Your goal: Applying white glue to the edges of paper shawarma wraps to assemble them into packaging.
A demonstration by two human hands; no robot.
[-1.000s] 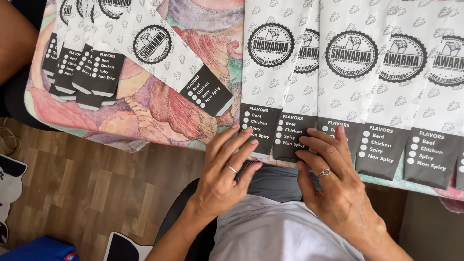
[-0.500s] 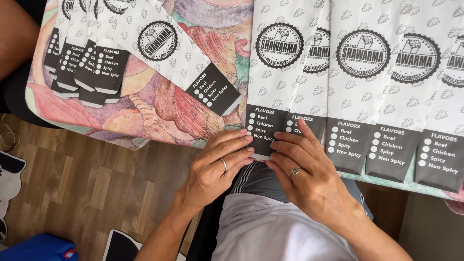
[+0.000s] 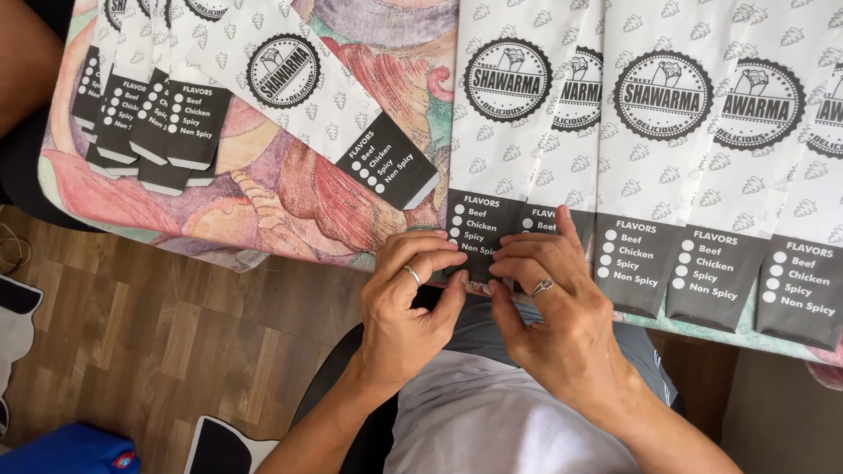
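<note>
The paper bags (image 3: 659, 132) are white with a scatter of small grey motifs, a round black emblem and a black band with white dots at the lower end. The tablecloth (image 3: 290, 202) carries a swirling print in red, orange, purple and pale green. The floor (image 3: 158, 333) is brown wood-grain plank. Each hand wears a silver ring (image 3: 413, 274).

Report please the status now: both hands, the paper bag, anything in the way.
Left hand and right hand both pinching the black bottom edge of the leftmost white paper bag in the overlapping row. Single white bag lies apart, left. Nothing in the way.
</note>
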